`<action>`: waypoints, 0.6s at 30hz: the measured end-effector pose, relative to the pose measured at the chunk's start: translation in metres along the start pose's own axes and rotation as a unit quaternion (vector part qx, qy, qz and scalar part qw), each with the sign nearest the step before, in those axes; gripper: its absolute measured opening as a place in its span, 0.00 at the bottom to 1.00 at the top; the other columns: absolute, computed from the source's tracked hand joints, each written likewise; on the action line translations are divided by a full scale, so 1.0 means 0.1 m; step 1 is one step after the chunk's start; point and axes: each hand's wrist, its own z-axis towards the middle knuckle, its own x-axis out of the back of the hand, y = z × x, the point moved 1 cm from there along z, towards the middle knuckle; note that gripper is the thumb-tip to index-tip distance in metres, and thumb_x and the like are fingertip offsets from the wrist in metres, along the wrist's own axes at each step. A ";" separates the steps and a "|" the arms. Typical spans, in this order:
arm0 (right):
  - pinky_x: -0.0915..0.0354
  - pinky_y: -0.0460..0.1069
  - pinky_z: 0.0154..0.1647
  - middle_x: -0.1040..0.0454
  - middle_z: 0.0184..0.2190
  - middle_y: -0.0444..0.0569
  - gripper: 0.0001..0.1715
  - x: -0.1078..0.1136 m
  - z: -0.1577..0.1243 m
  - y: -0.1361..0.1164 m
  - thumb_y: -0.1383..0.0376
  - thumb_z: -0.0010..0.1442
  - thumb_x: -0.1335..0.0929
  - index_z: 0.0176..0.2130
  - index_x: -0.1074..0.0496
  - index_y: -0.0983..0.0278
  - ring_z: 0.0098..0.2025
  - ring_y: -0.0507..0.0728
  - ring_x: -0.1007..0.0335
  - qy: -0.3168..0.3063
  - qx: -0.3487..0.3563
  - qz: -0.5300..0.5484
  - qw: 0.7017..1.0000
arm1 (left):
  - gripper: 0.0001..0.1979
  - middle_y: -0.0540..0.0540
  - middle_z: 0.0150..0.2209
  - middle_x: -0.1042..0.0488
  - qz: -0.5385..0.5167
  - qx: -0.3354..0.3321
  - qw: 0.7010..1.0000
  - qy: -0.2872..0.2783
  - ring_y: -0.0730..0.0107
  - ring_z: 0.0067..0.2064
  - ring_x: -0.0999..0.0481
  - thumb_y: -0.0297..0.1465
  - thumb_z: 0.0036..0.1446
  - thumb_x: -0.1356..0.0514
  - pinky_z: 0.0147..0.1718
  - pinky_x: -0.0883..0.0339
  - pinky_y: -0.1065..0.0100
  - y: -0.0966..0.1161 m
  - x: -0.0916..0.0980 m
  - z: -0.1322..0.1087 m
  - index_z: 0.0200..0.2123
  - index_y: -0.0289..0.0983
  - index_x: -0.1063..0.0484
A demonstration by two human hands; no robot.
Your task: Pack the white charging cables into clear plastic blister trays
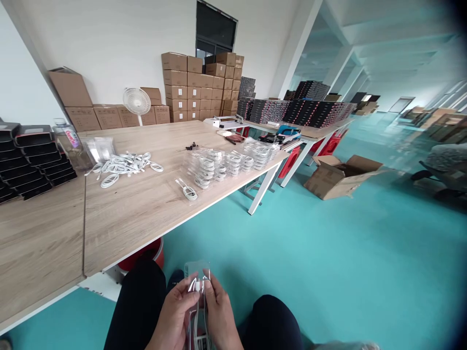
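Observation:
Low in the view, between my knees, both hands hold a clear plastic sleeve [197,267] with a coiled white cable [199,323] in it. My left hand [177,308] pinches the left side of the sleeve, its thumb beside the white plugs. On the other side my right hand [219,306] is closed on the sleeve and cable, thumb lying along the front. Up on the wooden table [146,214] lies one bagged cable [188,190] by itself. Behind it stand several stacks of bagged cables [233,163]. Farther left is a loose heap of white cables [126,165].
Black boxes [32,160] are stacked on the left beside a plastic bottle [69,138]. A white fan [137,101] stands at the back near cardboard cartons [197,90]. An open carton [339,177] sits on the green floor. Under the table is a red bucket [159,253].

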 end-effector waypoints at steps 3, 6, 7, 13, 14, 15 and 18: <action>0.36 0.56 0.61 0.25 0.58 0.54 0.38 0.02 0.02 -0.01 0.42 0.61 0.33 0.59 0.28 0.63 0.62 0.67 0.32 -0.016 -0.016 0.035 0.999 | 0.23 0.41 0.39 0.16 -0.007 0.020 1.000 -0.012 0.54 0.44 0.17 0.27 0.43 0.26 0.44 0.27 0.62 0.03 -0.01 -0.03 0.45 0.37 0.21; 0.40 0.58 0.65 0.29 0.62 0.53 0.40 0.06 0.04 0.00 0.39 0.60 0.34 0.61 0.30 0.61 0.65 0.66 0.37 -0.021 -0.006 0.038 0.999 | 0.24 0.42 0.40 0.17 -0.018 0.016 0.999 -0.022 0.56 0.44 0.17 0.25 0.44 0.26 0.44 0.26 0.63 0.10 -0.05 -0.06 0.47 0.38 0.22; 0.42 0.59 0.66 0.30 0.63 0.53 0.41 0.08 0.04 0.01 0.38 0.60 0.35 0.62 0.31 0.61 0.66 0.66 0.39 -0.020 -0.005 0.039 0.999 | 0.24 0.42 0.40 0.17 -0.019 0.011 1.000 -0.019 0.57 0.44 0.17 0.24 0.44 0.27 0.44 0.26 0.64 0.14 -0.07 -0.06 0.47 0.38 0.22; 0.40 0.59 0.64 0.28 0.61 0.54 0.46 0.18 -0.04 0.15 0.35 0.52 0.31 0.59 0.27 0.60 0.65 0.67 0.38 -0.001 -0.050 0.064 0.997 | 0.20 0.40 0.43 0.18 -0.035 -0.011 0.999 0.015 0.62 0.44 0.19 0.22 0.51 0.31 0.42 0.24 0.67 0.34 -0.09 -0.02 0.49 0.37 0.23; 0.37 0.59 0.62 0.27 0.60 0.54 0.45 0.18 -0.06 0.18 0.36 0.52 0.30 0.58 0.27 0.60 0.64 0.68 0.36 -0.016 -0.059 0.081 0.995 | 0.20 0.41 0.43 0.18 -0.041 -0.018 0.999 0.016 0.63 0.43 0.19 0.22 0.51 0.32 0.41 0.24 0.67 0.37 -0.09 -0.01 0.49 0.38 0.23; 0.35 0.58 0.61 0.26 0.59 0.54 0.44 0.18 -0.08 0.19 0.37 0.51 0.28 0.58 0.27 0.60 0.63 0.68 0.34 -0.034 -0.064 0.100 0.992 | 0.20 0.41 0.43 0.18 -0.046 -0.024 0.999 0.015 0.63 0.42 0.19 0.21 0.51 0.32 0.42 0.24 0.67 0.40 -0.09 0.00 0.48 0.38 0.23; 0.33 0.57 0.57 0.20 0.50 0.54 0.41 0.15 -0.13 0.20 0.39 0.48 0.25 0.53 0.23 0.62 0.55 0.67 0.27 -0.063 -0.044 0.148 0.986 | 0.22 0.40 0.48 0.19 -0.052 -0.036 0.998 0.001 0.63 0.46 0.19 0.21 0.51 0.31 0.45 0.25 0.67 0.45 -0.11 0.00 0.50 0.39 0.23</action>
